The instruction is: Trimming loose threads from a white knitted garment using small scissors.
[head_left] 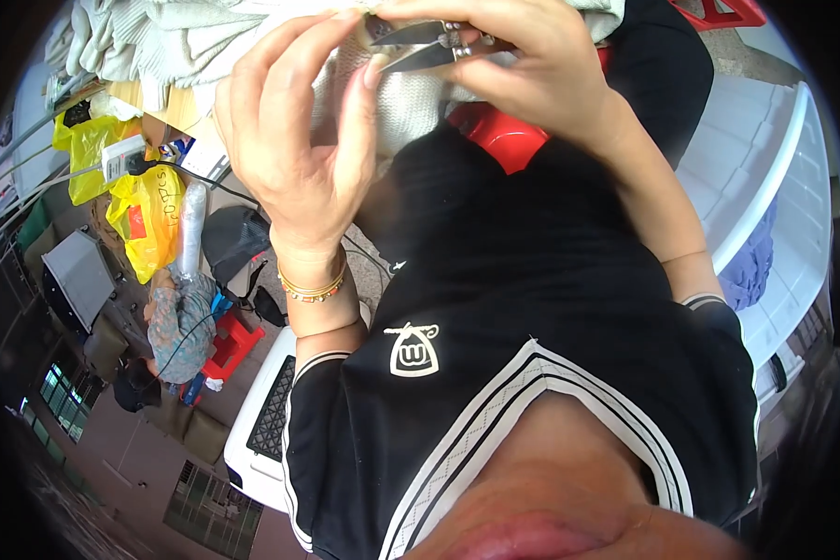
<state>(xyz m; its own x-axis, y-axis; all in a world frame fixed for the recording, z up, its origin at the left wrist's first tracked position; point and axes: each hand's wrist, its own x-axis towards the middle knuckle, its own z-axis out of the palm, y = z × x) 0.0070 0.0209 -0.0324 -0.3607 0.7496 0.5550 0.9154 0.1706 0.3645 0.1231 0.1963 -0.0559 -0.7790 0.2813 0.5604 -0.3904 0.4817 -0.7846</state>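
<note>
In my right hand (551, 79) is a pair of thread snips (420, 47), with dark pointed blades parted and aimed left at my other hand. My left hand (294, 131), with gold bracelets on its wrist, curls round a bit of the pale grey knit garment (409, 114). Its thumb and index finger come close to the blade tips. A small dark patch shows between the fingertips and the blades; what it is I cannot make out. The knit hangs behind both hands, over my lap.
More pale knitwear (149, 42) is heaped at the upper left. Beside it hang yellow plastic bags (149, 224) and a white power plug block (123, 159) with cables. A translucent plastic bin (751, 177) stands to my right. Another person (179, 322) sits farther left near a red stool (233, 350).
</note>
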